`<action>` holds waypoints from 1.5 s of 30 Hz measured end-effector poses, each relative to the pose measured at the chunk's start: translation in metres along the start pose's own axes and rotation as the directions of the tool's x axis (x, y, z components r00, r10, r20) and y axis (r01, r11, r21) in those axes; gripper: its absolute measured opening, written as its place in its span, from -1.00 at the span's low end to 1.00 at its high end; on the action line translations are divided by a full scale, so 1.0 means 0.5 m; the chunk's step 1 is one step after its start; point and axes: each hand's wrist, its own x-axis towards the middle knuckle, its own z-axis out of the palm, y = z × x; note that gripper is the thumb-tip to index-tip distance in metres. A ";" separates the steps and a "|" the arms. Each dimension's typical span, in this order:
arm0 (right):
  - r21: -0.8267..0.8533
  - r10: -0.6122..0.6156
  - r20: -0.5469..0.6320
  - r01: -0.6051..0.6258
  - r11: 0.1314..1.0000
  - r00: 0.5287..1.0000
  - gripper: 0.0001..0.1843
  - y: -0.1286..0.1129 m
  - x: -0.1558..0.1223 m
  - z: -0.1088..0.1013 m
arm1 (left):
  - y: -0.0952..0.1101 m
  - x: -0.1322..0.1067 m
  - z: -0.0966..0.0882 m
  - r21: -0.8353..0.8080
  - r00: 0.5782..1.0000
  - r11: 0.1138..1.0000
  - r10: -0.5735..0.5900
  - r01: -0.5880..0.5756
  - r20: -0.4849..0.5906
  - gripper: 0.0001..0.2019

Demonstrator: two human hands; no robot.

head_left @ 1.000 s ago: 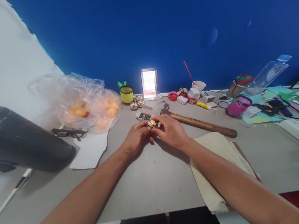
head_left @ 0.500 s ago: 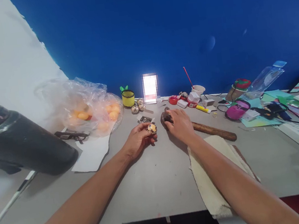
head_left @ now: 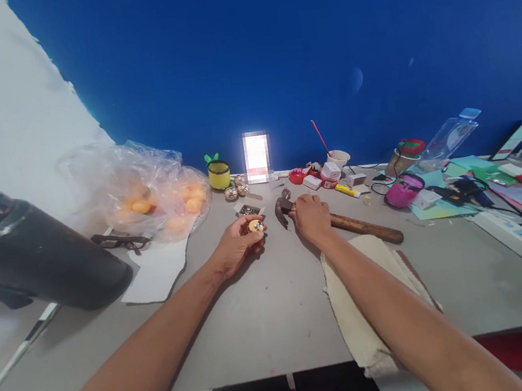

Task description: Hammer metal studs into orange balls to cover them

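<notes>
My left hand (head_left: 235,245) rests on the grey table (head_left: 266,304) with its fingers closed round a small orange ball studded with shiny bits (head_left: 255,226). My right hand (head_left: 310,216) is wrapped round the neck of a hammer (head_left: 341,221), just behind its dark metal head (head_left: 284,209). The wooden handle runs out to the right along the table. A little beyond the ball lies a small open box of shiny pins (head_left: 248,209).
A clear plastic bag of orange balls (head_left: 155,193) lies at the back left, glasses (head_left: 120,241) and white paper (head_left: 153,272) beside it. A black curved object (head_left: 29,258) fills the left. A cloth (head_left: 365,297) lies under my right forearm. Cups, boxes, a bottle (head_left: 448,135) and cables crowd the back right.
My right hand left the ball, which both hands held a second ago, and moved right onto the hammer, closing round its neck. The left hand keeps the ball.
</notes>
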 end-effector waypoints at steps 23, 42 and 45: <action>0.015 -0.062 0.031 0.061 0.998 0.998 -0.56 -0.025 -0.029 -0.070 | 0.006 -0.014 0.015 0.299 1.000 0.954 0.019 -0.012 -0.020 -0.52; 0.101 -0.223 -0.485 0.308 0.946 0.845 -0.47 -0.019 -0.057 -0.059 | -0.011 -0.015 0.014 0.636 0.971 0.756 0.234 -0.154 -0.044 -0.64; 0.090 -0.304 -0.499 0.398 0.913 0.811 -0.52 -0.025 -0.064 -0.061 | -0.008 -0.014 0.014 0.653 0.966 0.738 0.257 -0.170 -0.039 -0.65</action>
